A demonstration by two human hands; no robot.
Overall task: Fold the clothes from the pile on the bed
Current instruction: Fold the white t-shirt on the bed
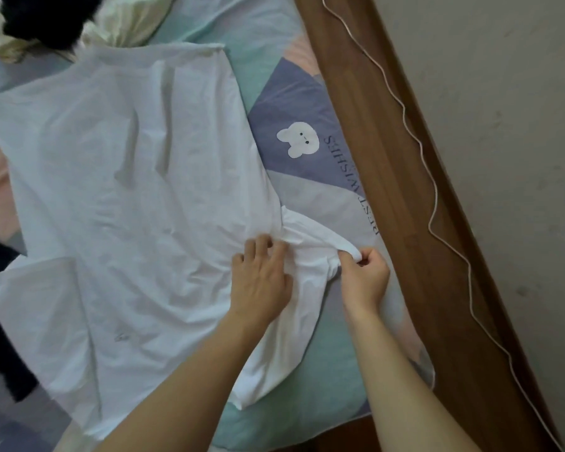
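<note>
The right hand [366, 275] is pinching the sleeve [310, 243] of the white shirt [128, 190]; the left hand [261, 275] is pressing beside it, fingers slightly spread. The shirt is lying flat on the bed [307, 102], unfolded. The pile [46, 21] is waiting at 11 o'clock.

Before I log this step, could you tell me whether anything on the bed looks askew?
Yes: the white T-shirt lies spread flat, but its sleeve near the wooden bed frame is bunched, pinched by the right hand; the left hand rests beside it.
</note>
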